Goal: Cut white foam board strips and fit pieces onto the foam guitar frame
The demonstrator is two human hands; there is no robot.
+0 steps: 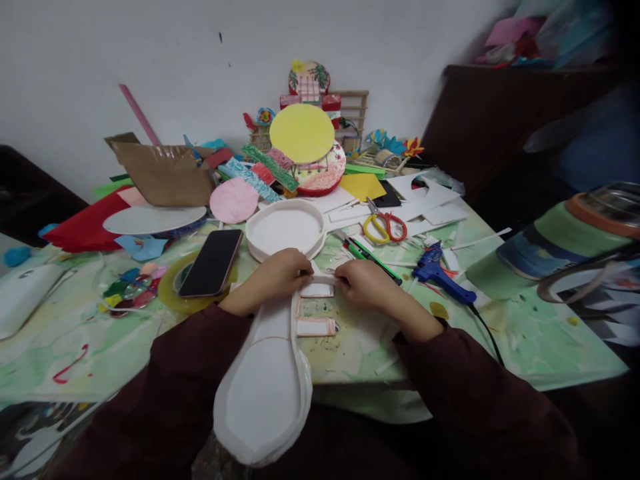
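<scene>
A long white foam-board shape (265,393) with a raised rim lies in front of me, its broad rounded end hanging over the table edge. At its far end is a shallow round white tray (285,227); whether the two are joined is hidden. Two small outlined tabs stick out from its right side, the nearer tab (315,327) in plain view. My left hand (280,277) is closed on one end of a thin white strip (324,278), resting over the shape's narrow part. The strip's other end is pinched in my right hand (365,283), above the farther tab.
Right of my hands lie a green utility knife (373,259), scissors (385,225) and a blue glue gun (443,273) with its cord. A green bottle (555,240) stands at the right. On the left, a phone (211,263) rests on a tape roll (170,287). Coloured crafts crowd the back.
</scene>
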